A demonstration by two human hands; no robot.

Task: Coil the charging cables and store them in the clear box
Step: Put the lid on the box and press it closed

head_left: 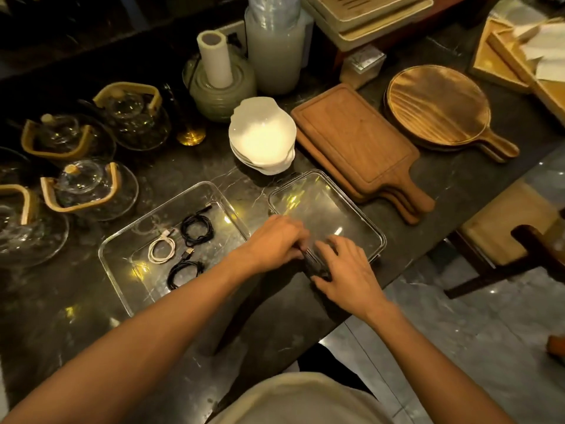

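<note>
Dark marble counter with clear box, lid, wooden boards, white bowls, glass teapots.

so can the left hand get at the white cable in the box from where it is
Probably yes. The clear box is open on top, the white cable lies uncovered between two black coils, and the left hand is just right of the box, though busy with another cable.

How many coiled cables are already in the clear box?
3 in the clear box: a black coil at the far side, a white coil left of centre, another black coil nearest. A fourth dark cable sits between the hands, outside.
</note>
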